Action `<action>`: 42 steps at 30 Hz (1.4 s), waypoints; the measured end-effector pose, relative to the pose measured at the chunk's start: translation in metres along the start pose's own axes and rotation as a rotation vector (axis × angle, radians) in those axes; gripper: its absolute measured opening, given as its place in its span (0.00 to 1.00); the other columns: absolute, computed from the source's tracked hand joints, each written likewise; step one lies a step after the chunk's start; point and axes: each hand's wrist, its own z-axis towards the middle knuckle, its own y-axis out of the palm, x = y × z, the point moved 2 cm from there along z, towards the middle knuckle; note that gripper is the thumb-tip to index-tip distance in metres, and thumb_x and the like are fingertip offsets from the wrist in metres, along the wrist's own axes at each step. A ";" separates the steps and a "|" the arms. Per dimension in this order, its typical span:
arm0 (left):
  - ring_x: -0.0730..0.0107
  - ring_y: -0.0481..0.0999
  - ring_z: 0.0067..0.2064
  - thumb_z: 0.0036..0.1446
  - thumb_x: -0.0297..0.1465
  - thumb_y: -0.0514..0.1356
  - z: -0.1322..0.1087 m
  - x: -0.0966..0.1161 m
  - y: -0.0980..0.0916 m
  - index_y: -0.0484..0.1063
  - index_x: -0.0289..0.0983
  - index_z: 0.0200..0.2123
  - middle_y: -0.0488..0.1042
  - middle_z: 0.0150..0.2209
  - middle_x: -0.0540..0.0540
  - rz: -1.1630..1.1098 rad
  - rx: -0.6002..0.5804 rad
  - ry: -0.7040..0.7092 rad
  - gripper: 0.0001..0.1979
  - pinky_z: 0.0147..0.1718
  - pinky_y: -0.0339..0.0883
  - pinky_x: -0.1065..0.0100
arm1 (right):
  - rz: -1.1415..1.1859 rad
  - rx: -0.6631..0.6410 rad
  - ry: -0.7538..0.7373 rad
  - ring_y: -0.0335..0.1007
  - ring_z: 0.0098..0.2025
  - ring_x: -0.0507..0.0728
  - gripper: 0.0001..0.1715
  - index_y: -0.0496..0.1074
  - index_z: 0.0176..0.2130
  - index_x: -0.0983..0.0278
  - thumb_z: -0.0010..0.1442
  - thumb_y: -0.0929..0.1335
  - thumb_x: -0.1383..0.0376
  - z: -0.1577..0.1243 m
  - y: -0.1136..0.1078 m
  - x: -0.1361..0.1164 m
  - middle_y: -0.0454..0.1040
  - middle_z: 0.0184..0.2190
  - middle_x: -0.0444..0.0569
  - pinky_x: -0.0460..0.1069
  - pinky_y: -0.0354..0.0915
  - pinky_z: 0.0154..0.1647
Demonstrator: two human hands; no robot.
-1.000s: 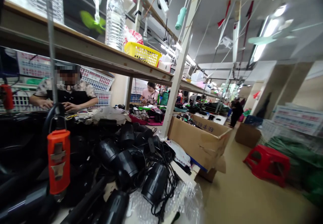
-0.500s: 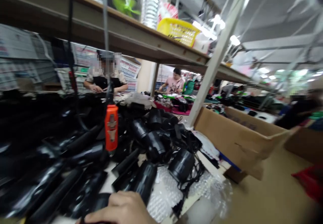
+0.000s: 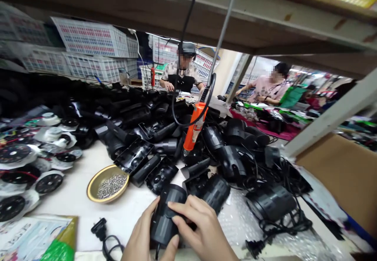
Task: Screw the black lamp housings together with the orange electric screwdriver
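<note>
Both hands clasp a black housing [image 3: 165,218] low over the worktop [image 3: 73,198]: the left hand [image 3: 141,237] wraps its side to steady it, while the right hand [image 3: 203,229] presses fingers [image 3: 179,208] on top. A screw bowl [image 3: 107,183] and hanging driver [image 3: 194,126] sit within reach.

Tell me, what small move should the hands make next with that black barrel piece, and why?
Probably reach up for the orange screwdriver hanging just above. Both the left hand and right hand already grip the black housing, and a brass dish of screws sits beside them, which suggests fastening.
</note>
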 end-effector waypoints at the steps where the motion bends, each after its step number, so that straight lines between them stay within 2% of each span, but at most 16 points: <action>1: 0.51 0.74 0.63 0.64 0.45 0.55 0.000 0.000 0.000 0.59 0.40 0.65 0.73 0.63 0.39 -0.008 -0.001 0.003 0.29 0.61 0.72 0.51 | -0.013 0.002 -0.011 0.72 0.40 0.56 0.18 0.76 0.58 0.51 0.72 0.66 0.62 -0.001 -0.001 0.000 0.74 0.36 0.46 0.50 0.66 0.42; 5: 0.48 0.74 0.63 0.65 0.47 0.55 0.000 0.000 -0.003 0.61 0.39 0.65 0.73 0.62 0.37 -0.035 -0.025 -0.033 0.30 0.60 0.71 0.48 | -0.063 0.021 -0.040 0.70 0.36 0.55 0.17 0.77 0.57 0.53 0.72 0.66 0.61 0.000 -0.005 -0.001 0.72 0.32 0.46 0.48 0.65 0.37; 9: 0.48 0.73 0.63 0.66 0.48 0.54 0.000 -0.002 -0.005 0.59 0.43 0.66 0.74 0.62 0.40 -0.042 -0.055 -0.079 0.30 0.60 0.69 0.44 | -0.065 0.053 -0.036 0.70 0.36 0.54 0.16 0.78 0.56 0.54 0.72 0.66 0.63 0.004 -0.005 0.000 0.71 0.32 0.46 0.48 0.65 0.36; 16: 0.50 0.73 0.63 0.63 0.39 0.55 -0.001 0.001 -0.001 0.56 0.41 0.67 0.72 0.62 0.39 0.067 -0.011 0.030 0.30 0.59 0.71 0.49 | 0.211 0.080 0.010 0.70 0.36 0.52 0.17 0.77 0.57 0.55 0.72 0.66 0.62 -0.001 0.007 0.004 0.71 0.36 0.47 0.45 0.67 0.35; 23: 0.53 0.73 0.62 0.62 0.36 0.55 -0.001 0.003 -0.001 0.54 0.42 0.67 0.72 0.62 0.41 0.101 -0.014 0.065 0.31 0.58 0.71 0.54 | 0.086 0.081 -0.033 0.69 0.34 0.54 0.15 0.78 0.54 0.57 0.71 0.66 0.64 0.001 0.004 0.001 0.71 0.32 0.46 0.47 0.65 0.34; 30: 0.54 0.72 0.63 0.63 0.39 0.55 -0.002 0.006 -0.003 0.52 0.46 0.68 0.71 0.63 0.42 0.078 -0.031 0.042 0.31 0.59 0.71 0.51 | 0.091 0.042 -0.022 0.68 0.34 0.55 0.16 0.76 0.56 0.53 0.72 0.66 0.62 0.000 0.004 0.004 0.69 0.31 0.44 0.48 0.63 0.34; 33: 0.54 0.72 0.63 0.64 0.41 0.55 -0.002 0.009 -0.005 0.52 0.47 0.68 0.71 0.63 0.42 0.068 -0.046 0.036 0.31 0.59 0.70 0.50 | 0.017 0.057 -0.054 0.67 0.34 0.55 0.15 0.75 0.55 0.52 0.71 0.67 0.64 0.000 0.000 0.001 0.70 0.31 0.43 0.50 0.63 0.36; 38: 0.55 0.71 0.65 0.65 0.42 0.58 0.000 0.011 -0.009 0.52 0.49 0.68 0.70 0.64 0.44 0.042 -0.074 0.047 0.32 0.61 0.69 0.51 | -0.120 0.162 -0.121 0.68 0.42 0.58 0.18 0.73 0.57 0.52 0.70 0.67 0.66 -0.002 -0.007 -0.006 0.71 0.38 0.46 0.52 0.65 0.42; 42: 0.56 0.70 0.66 0.65 0.45 0.58 0.001 0.009 -0.011 0.56 0.49 0.68 0.70 0.65 0.45 -0.031 -0.082 0.008 0.30 0.64 0.67 0.52 | -0.119 0.154 -0.091 0.66 0.45 0.58 0.18 0.73 0.57 0.50 0.70 0.67 0.66 -0.004 -0.004 -0.004 0.70 0.41 0.47 0.53 0.64 0.45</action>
